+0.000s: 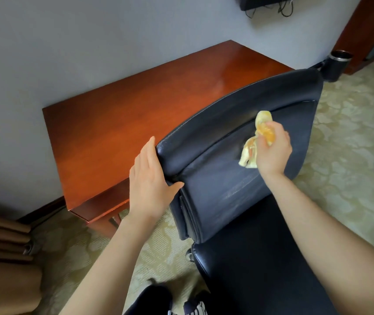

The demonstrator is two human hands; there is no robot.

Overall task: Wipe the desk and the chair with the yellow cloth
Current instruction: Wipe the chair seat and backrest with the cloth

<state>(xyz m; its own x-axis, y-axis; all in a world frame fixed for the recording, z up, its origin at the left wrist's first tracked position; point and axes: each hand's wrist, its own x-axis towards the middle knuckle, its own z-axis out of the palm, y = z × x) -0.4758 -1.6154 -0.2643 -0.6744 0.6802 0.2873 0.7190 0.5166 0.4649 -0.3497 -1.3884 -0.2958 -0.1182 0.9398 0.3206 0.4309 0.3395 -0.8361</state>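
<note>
Cloth in right hand, fingers clamped round it, against chair backrest, right of centre. Left hand flat on backrest's left edge, fingers straight, together.

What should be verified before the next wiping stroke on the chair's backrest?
1. Grip: the right hand holds the yellow cloth bunched in its fingers: ok.
2. Contact: the yellow cloth lies against the backrest: ok.
3. Bracing: the left hand rests against the backrest's side edge: ok.
4. Lower backrest clean: cannot tell; pale streaks show there.
5. Whether the desk is already wiped: cannot tell.
</note>
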